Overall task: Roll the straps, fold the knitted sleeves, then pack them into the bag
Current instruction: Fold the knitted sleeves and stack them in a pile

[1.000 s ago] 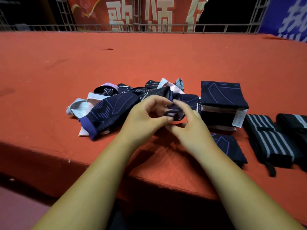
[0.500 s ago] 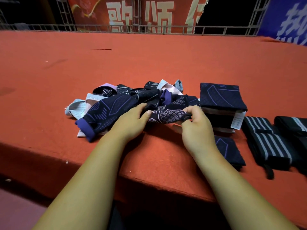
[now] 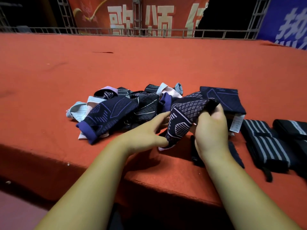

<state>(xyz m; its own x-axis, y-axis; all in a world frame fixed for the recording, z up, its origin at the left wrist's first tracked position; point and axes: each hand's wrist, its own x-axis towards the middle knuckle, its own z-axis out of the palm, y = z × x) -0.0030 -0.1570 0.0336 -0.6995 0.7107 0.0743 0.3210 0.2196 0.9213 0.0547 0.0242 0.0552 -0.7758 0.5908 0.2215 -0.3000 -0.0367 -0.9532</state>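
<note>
Spanning the whole view was an orange-red carpeted platform [image 3: 149,67], its near edge dropping away below the forearms.

- Backdrop: a red banner with pale characters [image 3: 141,15] and a blue banner with white characters [image 3: 289,22], behind a grey metal railing [image 3: 166,32] at the far edge.
- Loose pile of navy, purple and pale-blue knitted sleeves [image 3: 119,112]: unfolded and overlapping, left of centre on the platform.
- Two rolled black straps with grey stripes: one [image 3: 264,143] at right near the front edge, the other [image 3: 292,130] just beside it, partly cut off.
- Folded stack of navy knitted sleeves [image 3: 227,98]: squared, behind the right hand, between pile and straps.
- Folded dark sleeve [image 3: 235,155]: flat on the platform, mostly hidden under the right wrist.
- Navy knitted sleeve with pale diamond pattern [image 3: 184,117]: lifted above the platform and hanging slantwise between the hands.
- Right hand [image 3: 211,130]: fingers curled round the sleeve's bunched upper end, grasping it.
- Left hand [image 3: 144,135]: fingers spread and nearly straight, slightly blurred, reaching to the sleeve's left edge, thumb tip touching its lower hem.
- White paper tag [image 3: 236,123]: hanging from the stack's front right corner.
</note>
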